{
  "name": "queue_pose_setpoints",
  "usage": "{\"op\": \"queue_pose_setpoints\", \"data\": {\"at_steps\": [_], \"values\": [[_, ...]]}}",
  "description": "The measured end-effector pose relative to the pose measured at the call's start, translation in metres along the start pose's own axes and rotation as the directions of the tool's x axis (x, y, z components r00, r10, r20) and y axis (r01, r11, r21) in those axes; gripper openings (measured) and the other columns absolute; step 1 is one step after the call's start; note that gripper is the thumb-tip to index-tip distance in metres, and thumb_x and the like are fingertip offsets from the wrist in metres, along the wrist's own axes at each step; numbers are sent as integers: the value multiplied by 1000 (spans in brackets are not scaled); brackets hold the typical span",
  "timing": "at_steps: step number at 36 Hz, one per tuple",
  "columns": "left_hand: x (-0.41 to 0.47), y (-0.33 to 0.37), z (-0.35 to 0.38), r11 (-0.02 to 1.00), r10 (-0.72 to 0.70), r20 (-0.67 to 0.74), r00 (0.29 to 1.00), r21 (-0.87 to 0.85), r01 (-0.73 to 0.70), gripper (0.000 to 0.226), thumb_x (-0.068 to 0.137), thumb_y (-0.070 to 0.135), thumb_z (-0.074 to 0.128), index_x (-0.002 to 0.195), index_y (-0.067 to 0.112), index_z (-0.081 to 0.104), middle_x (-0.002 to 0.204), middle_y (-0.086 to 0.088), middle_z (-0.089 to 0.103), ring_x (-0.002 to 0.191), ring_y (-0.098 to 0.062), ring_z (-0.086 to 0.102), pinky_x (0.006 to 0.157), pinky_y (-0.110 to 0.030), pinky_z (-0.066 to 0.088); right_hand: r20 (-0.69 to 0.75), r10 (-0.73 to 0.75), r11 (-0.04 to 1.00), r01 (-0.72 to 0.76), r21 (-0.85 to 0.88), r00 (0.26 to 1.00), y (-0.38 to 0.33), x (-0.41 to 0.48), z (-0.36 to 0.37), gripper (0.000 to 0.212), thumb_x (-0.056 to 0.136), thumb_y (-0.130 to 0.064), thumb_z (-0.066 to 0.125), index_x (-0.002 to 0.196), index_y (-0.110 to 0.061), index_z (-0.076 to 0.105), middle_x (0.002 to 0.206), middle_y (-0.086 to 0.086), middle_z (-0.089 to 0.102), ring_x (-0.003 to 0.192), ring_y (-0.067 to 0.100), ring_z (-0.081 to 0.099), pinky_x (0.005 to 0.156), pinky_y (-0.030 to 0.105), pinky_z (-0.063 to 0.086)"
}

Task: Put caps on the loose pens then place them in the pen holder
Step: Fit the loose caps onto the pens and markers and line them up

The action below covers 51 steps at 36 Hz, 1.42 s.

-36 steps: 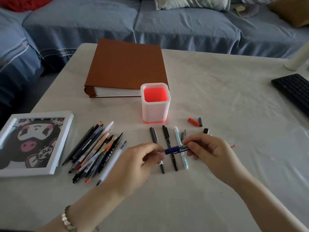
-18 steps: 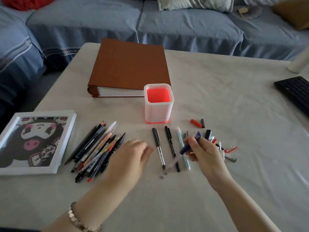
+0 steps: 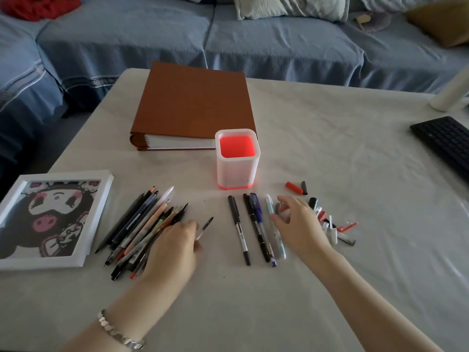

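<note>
On the white table (image 3: pixel 330 153), the left hand (image 3: pixel 172 247) pinches a clear pen (image 3: pixel 206 225) beside the pile of loose pens (image 3: pixel 142 224), while the right hand (image 3: pixel 298 226) hovers with loosely bent fingers by the scattered caps (image 3: pixel 330 224); whether it holds one, I cannot tell. Just before the pen holder (image 3: pixel 237 174) lie four pens (image 3: pixel 238 229) in a row

left hand (image 3: pixel 172 250) hides most of the clear pen (image 3: pixel 206 224).

head cam | faces forward, down | near, over table (image 3: pixel 330 148)
</note>
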<state>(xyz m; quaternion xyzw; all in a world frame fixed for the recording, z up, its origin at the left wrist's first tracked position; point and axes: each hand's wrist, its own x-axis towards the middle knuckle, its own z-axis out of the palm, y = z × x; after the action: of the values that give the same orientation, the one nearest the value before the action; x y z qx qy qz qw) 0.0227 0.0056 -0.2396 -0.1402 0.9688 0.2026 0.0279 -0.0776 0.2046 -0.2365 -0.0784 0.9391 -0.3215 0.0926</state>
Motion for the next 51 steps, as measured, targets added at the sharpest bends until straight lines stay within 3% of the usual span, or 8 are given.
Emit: {"op": "queue_pose_setpoints", "data": {"at_steps": [5,11,17,29,32,37,44,51], "values": [[2,14,-5,964,37,-49,998,-261,-48,17,81,7,60,96,9,65,86,-8,64,78,-23,60,68,-26,43,-137,28,993,-43,-112,990,33,3,-34,21,86,-13,56,104,-14,66,109,6,60,82,18,50,71,26,38],[0,24,-6,930,123,-113,986,-333,-154,19,86,10,57,102,7,65,84,-3,60,72,-6,53,65,-1,35,-36,209,936,-210,-281,977,63,25,-58,42,84,-30,61,121,-11,56,114,9,60,113,29,49,90,36,42],[-2,31,-11,916,164,-133,977,-348,-201,20,85,11,58,103,9,65,87,1,61,74,-1,53,67,3,33,73,290,935,-266,-235,954,59,35,-52,32,76,-30,63,106,-21,61,101,5,64,91,26,59,69,31,46],[-5,44,-13,880,141,-83,987,-446,-163,16,87,17,56,99,20,65,87,11,63,77,-8,58,70,-17,44,-87,340,911,-305,276,937,59,20,-57,23,77,-14,66,99,-14,66,68,-10,62,61,6,54,52,17,38],[-6,49,-13,839,150,-34,988,-525,-145,14,87,17,56,92,28,63,73,9,61,68,-8,56,62,-15,45,5,346,773,-288,565,938,46,9,-65,12,81,-15,65,93,-11,67,69,-2,61,59,12,50,49,11,40],[-11,62,-21,739,196,26,980,-661,-130,24,87,19,56,82,42,59,81,12,64,60,-10,56,62,-22,47,208,145,298,-244,923,967,17,-19,-73,19,77,-6,59,63,-10,72,69,1,67,64,9,64,50,14,47],[-16,69,-29,702,221,30,975,-699,-137,25,86,21,57,85,46,59,80,10,64,62,-20,55,60,-24,47,130,90,390,-155,908,987,-3,-44,-65,15,81,-5,56,90,-14,65,73,2,73,68,8,67,63,14,53],[-22,70,-28,709,220,79,972,-698,-104,29,86,20,58,84,49,60,73,21,65,55,-2,51,57,-11,43,6,116,496,-63,866,993,-16,-55,-54,21,72,-18,63,93,-17,66,74,3,74,73,14,68,72,21,55]]}}
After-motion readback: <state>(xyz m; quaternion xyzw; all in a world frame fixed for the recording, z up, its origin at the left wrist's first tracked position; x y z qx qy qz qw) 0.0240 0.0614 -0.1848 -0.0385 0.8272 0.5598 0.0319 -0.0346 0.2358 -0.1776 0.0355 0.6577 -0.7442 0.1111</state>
